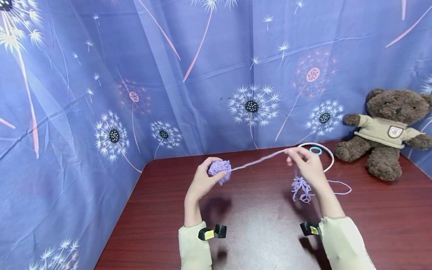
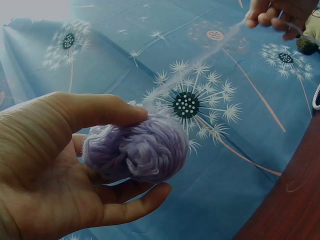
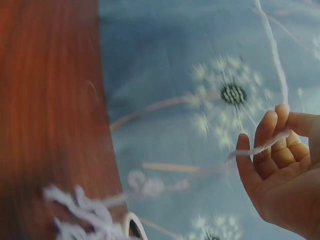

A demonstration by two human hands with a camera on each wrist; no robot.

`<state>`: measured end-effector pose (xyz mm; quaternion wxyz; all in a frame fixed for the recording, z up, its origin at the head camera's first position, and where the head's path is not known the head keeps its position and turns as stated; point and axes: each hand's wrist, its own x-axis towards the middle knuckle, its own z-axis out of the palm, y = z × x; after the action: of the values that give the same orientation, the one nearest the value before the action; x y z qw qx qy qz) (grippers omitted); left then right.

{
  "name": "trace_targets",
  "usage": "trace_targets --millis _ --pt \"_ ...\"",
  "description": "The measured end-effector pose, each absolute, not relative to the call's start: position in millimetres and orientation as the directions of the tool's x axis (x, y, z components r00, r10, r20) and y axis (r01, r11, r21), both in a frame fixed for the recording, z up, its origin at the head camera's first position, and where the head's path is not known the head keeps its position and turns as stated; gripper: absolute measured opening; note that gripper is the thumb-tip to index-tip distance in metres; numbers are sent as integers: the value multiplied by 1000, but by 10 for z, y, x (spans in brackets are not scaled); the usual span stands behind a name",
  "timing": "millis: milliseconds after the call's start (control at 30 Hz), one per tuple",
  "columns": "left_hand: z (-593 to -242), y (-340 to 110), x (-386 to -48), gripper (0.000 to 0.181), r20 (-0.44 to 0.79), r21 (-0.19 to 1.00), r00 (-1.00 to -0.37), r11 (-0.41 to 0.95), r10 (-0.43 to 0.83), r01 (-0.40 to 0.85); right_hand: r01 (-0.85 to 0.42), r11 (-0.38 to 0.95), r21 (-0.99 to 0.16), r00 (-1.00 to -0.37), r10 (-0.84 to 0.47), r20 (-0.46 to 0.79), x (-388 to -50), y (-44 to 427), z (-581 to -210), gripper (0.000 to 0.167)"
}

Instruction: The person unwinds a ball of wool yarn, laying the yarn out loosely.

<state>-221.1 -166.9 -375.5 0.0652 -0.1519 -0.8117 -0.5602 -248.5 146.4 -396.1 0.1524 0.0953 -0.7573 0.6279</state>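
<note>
My left hand (image 1: pixel 201 182) grips a small ball of lilac yarn (image 1: pixel 221 170), thumb on one side and fingers around the other. From the ball a strand of yarn (image 1: pixel 258 160) runs taut up to my right hand (image 1: pixel 307 165), which pinches it between thumb and fingertips. In the right wrist view the strand's continuation (image 3: pixel 267 145) crosses the fingers and drops away. Below the right hand hangs or lies a loose lilac tangle of yarn (image 1: pixel 300 189); whether it touches the table cannot be told. The left wrist view shows the wound end of the ball (image 2: pixel 150 155) closely.
Behind the right hand, a white looped cord or ring (image 1: pixel 332 159) and a small turquoise ring (image 1: pixel 315 150) lie on the dark red table (image 1: pixel 162 210). A brown teddy bear (image 1: pixel 386 131) sits at the back right. A blue dandelion-print curtain (image 1: pixel 209 112) hangs behind.
</note>
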Motion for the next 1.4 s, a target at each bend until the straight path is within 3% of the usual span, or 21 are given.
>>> trace_targets --millis 67,300,433,600,967,1400 --pt "-3752 -1677 -2207 36 275 890 -946 326 171 317 -333 113 -936 -935 89 344 -2494 1584 -3953 14" --pt "-3742 -1697 -2198 36 275 891 -946 324 171 318 -354 0 -935 -902 266 341 -2500 2016 -3969 26" --pt "-3732 -1705 -2196 36 278 886 -944 332 180 324 -346 -232 -909 -891 385 241 -2472 2254 -3969 24" --pt "-3720 -1717 -2192 36 279 885 -944 336 175 323 -307 -326 -894 -840 535 94 -2416 2518 -3983 24" --pt "-3710 -1770 -2176 37 259 897 -956 334 135 290 -281 -380 -881 -771 636 -29 -2408 2786 -4165 27" --pt "-3724 -1743 -2183 37 268 890 -948 334 170 311 -269 -199 -943 -767 636 85 -2496 2744 -4321 29"
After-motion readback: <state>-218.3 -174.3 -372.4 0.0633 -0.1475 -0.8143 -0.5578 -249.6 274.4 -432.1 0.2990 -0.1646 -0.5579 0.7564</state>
